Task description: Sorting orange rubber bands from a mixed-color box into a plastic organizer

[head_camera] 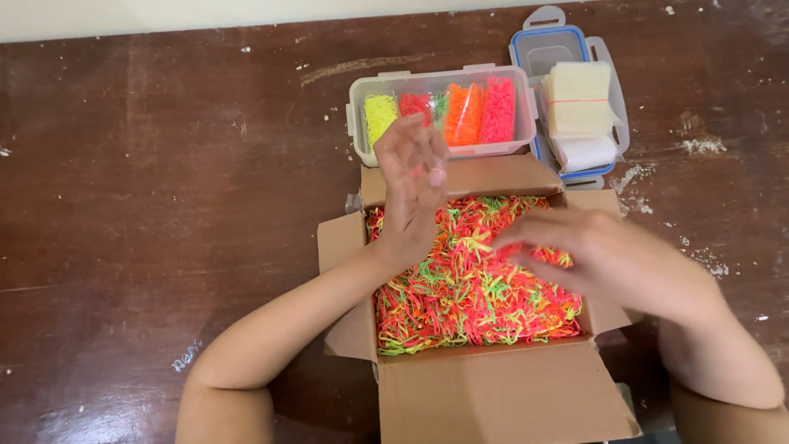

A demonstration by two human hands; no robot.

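A cardboard box (485, 386) is filled with tangled neon rubber bands (468, 288); the left hand (411, 177) is raised open-palmed, the right hand (592, 251) blurred, its grip unclear.

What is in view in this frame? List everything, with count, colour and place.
open cardboard box: one, brown, flaps spread, near edge of the table, centre.
loose mixed rubber bands: a heap, red, orange, yellow and green, filling the box.
clear plastic divided container: one, behind the box, holding bands sorted into yellow, red, green, orange and pink sections.
blue-rimmed clear plastic lid: one, right of the container, lying flat.
stack of small clear plastic bags: one, pale, bound by a band, on the lid.
dark brown wooden table: one, scuffed, under everything.
left hand: raised over the box's far edge, fingers loosely curled; what is in its grip is too small to tell.
right hand: blurred, over the heap's right side.
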